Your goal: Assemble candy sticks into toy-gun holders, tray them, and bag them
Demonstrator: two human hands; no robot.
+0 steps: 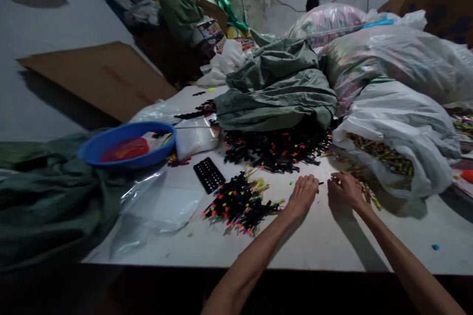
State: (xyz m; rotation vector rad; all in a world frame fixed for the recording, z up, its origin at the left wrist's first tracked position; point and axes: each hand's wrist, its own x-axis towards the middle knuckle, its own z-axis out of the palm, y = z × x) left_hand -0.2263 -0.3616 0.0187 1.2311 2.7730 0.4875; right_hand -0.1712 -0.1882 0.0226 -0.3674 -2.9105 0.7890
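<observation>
My left hand (303,192) is closed near the table's middle, with a thin dark stick-like piece (320,183) poking out past its fingertips. Just right of it, my right hand (347,188) has its fingers curled together above the table; whatever they hold is too small to make out. Left of my left hand lies a pile of black pieces with bright coloured tips (236,202). Beyond both hands spreads a larger heap of similar black pieces (273,150). Small yellowish and coloured sticks (371,194) lie beside my right hand, near an open white bag (402,118).
A dark green cloth (277,98) covers part of the large heap. To the left are a black tray with holes (209,175), clear plastic bags (162,206) and a blue basin (127,162). Big stuffed plastic bags (402,59) stand at the back right. The table's front edge runs below my wrists.
</observation>
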